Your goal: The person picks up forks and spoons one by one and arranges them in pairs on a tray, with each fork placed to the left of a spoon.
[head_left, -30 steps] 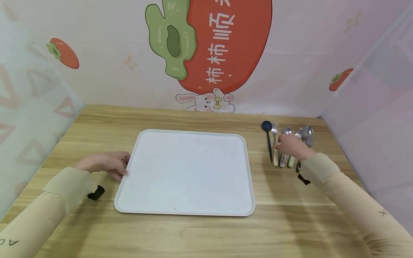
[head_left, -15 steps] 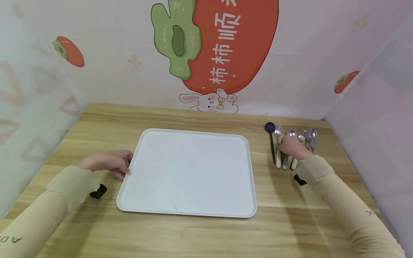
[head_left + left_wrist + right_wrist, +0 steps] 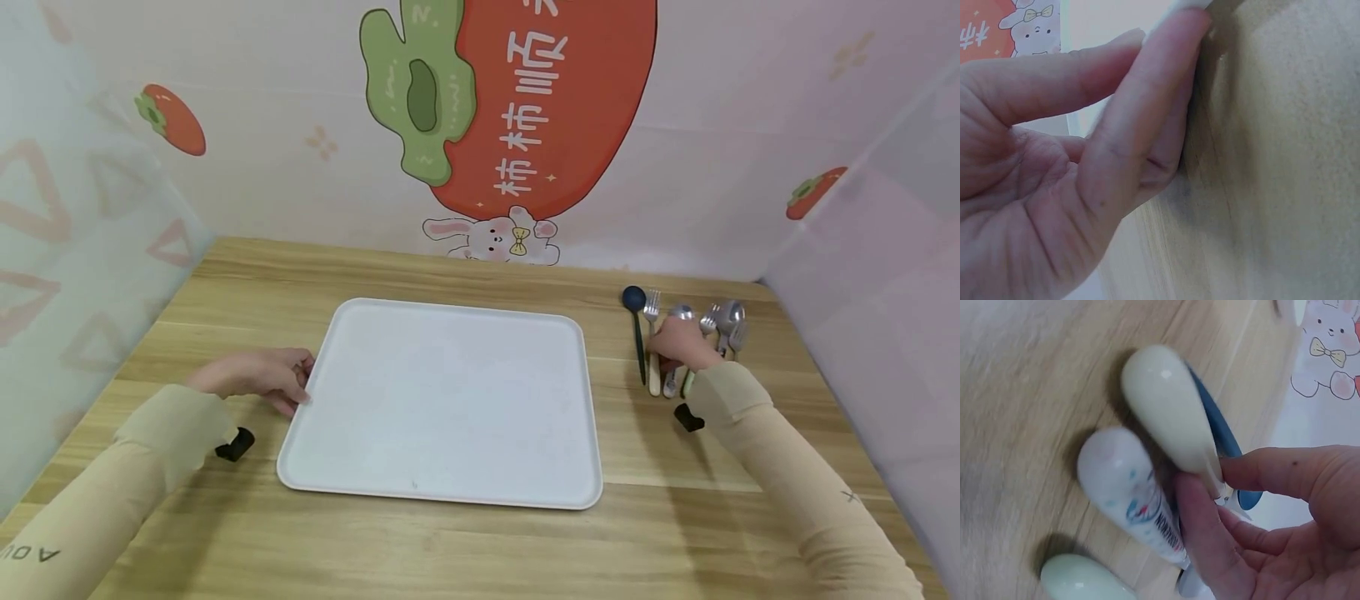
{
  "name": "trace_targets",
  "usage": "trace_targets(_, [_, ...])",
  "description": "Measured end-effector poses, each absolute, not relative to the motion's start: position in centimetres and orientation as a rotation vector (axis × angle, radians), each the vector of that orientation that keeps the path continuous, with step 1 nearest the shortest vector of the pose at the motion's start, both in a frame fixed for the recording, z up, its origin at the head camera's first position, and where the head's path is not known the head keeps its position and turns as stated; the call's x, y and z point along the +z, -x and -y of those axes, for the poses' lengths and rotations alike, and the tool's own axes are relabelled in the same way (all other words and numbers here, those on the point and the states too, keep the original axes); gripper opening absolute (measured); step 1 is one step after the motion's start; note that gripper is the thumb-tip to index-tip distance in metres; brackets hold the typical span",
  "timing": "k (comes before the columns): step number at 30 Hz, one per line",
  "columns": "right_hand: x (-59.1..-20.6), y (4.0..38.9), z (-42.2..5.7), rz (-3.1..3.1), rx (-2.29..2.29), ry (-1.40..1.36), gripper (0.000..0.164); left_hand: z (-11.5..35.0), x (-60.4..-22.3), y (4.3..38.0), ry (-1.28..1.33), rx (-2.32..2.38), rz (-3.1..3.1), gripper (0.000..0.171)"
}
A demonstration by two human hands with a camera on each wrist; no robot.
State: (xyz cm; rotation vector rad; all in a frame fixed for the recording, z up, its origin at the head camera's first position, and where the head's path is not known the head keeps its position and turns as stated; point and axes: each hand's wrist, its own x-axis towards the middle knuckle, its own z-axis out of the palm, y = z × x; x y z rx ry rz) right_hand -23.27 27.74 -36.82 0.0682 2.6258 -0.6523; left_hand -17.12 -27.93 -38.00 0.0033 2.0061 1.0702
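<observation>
My right hand (image 3: 684,343) pinches a fork with a cream handle (image 3: 652,305) between thumb and finger. The right wrist view shows the thumb on one side of its cream handle (image 3: 1169,412) and a finger on the other. Close beside it lies a spoon with a white printed handle (image 3: 1129,487); a dark blue spoon (image 3: 634,298) lies on the other side. My left hand (image 3: 258,377) holds the left edge of a white rectangular tray (image 3: 442,400), thumb and fingers at the rim. Its fingertips are partly hidden.
Right of my right hand lie a fork with a pale green handle (image 3: 708,318), a large spoon (image 3: 731,314) and another fork (image 3: 738,333). The wooden table (image 3: 420,550) meets printed walls at the back and both sides.
My right hand has come down and slightly toward the cream-handled fork, and its fingers have closed on the handle. The left hand stays at the tray. The head view has shifted slightly.
</observation>
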Motion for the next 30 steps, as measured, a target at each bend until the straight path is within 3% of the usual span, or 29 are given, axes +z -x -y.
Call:
trace_targets(11, [-36.5,22.5,-26.7,-2.572,-0.639,-0.079,0.026,28.0,-38.1,16.8,-0.034,1.075,-2.041,0.04])
trace_targets(18, [-36.2,21.7,-24.8,-2.568,-0.722,-0.03,0.017,27.9,-38.1,16.4,-0.032,1.054,-2.095,0.04])
trace_targets(22, [-35.9,21.4,-23.4,-2.616,-0.678,0.052,0.026,27.6,-37.8,16.1,-0.027,1.046,-2.122,0.038])
trace_targets(27, [-35.4,20.8,-21.0,-2.642,-0.688,0.088,0.017,27.4,-37.7,16.0,-0.023,1.051,-2.154,0.037])
trace_targets(30, [-35.3,20.3,-19.2,-2.6,-0.796,0.088,0.031,27.5,-37.7,16.0,-0.018,1.056,-2.169,0.037])
